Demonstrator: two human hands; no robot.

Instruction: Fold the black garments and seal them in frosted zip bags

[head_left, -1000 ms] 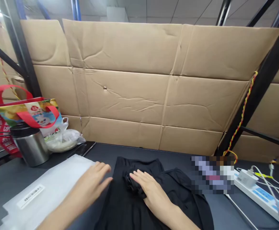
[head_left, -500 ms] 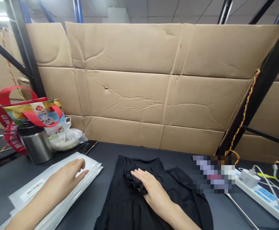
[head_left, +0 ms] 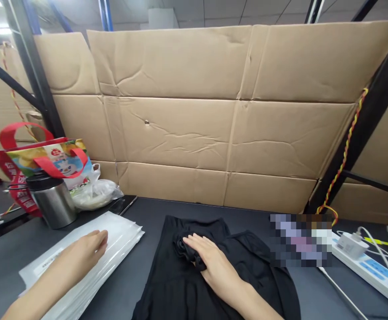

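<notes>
A black garment [head_left: 167, 284] lies spread on the dark table, with a bunched black piece of cloth [head_left: 182, 250] on top of it. My right hand [head_left: 215, 266] rests over that bunch, fingers stretched flat across it and the thumb mostly hidden. To the left, a stack of white translucent plastic bags [head_left: 120, 235] lies slantwise, a label partly showing. Above these bags is my left hand [head_left: 84, 253], its fingers curled in and pressed together. What its fingertips hold, if anything, is hidden.
A steel tumbler [head_left: 56, 204], a red-handled bag [head_left: 24, 162] and a clear plastic bag [head_left: 97, 193] stand at back left. A white power strip [head_left: 374, 273] with cables lies at right, beside a blurred-out item [head_left: 300, 242]. Cardboard [head_left: 180, 133] walls the back.
My left hand has drawn back slightly toward the lower left over the bags, and its fingers have closed together. My right hand stays on the bunched cloth. The view has shifted slightly.
</notes>
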